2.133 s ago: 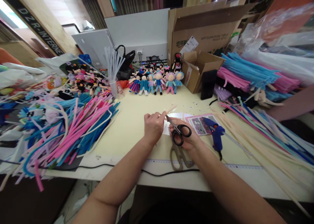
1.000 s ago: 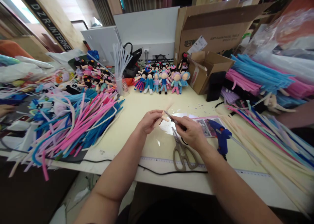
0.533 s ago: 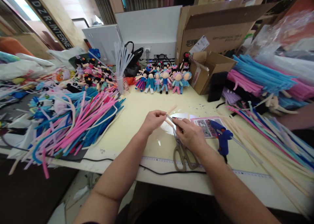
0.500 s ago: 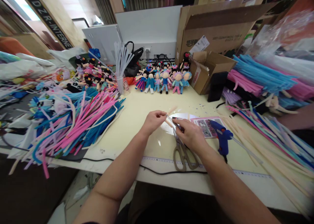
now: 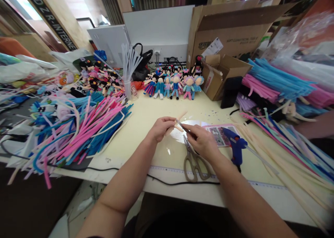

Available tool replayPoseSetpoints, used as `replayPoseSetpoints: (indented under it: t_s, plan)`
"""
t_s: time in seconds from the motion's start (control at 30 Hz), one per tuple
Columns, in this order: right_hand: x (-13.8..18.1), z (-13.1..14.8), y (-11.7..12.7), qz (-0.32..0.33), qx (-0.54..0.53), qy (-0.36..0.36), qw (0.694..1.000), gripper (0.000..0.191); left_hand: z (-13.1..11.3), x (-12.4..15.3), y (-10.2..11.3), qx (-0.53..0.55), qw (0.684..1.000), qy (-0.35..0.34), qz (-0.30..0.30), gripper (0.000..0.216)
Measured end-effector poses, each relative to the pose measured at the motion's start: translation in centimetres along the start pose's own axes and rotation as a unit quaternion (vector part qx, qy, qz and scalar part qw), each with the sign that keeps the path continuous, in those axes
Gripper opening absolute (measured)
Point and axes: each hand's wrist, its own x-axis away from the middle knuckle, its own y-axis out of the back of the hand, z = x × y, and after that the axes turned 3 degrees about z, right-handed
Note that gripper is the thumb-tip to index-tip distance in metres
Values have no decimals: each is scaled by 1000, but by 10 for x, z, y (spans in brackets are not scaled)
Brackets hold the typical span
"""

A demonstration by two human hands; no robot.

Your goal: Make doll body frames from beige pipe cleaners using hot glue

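Cream pipe cleaner [image 5: 180,117] sits between both hands above the table [image 5: 146,126], just beyond the scissors [image 5: 192,159]. Left hand [image 5: 161,127] pinches its near end, fingers curled. Right hand [image 5: 202,142] is closed on a thin tool touching it; tool type unclear. Forearms converge.

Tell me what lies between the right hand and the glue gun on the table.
Nothing visible does. The right hand, holding a thin tool against the cream stem pinched by the left hand, has only bare table and a pink card's corner before the glue gun.
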Motion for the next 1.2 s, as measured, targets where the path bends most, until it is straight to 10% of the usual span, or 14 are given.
replayPoseSetpoints:
  t_s: [0.2,0.53,0.7,0.9,1.2]
  plan:
    - [-2,-5,25,-36,-92,-90,991,37,0,-5,6,-11,999,-21,-41,19]
    - [5,-23,38,77,250,-95,960,21,-3,2,9,-42,994,-59,81,58]
    - [2,-1,29,-115,183,51,975,24,-2,8,3,-135,977,-68,153,47]
    - [-1,-1,9,82,175,33,981,30,1,10,-3,-203,957,-93,184,34]
    - [-5,-9,1,96,-204,-169,960,26,-4,11,1,-163,971,-101,144,35]
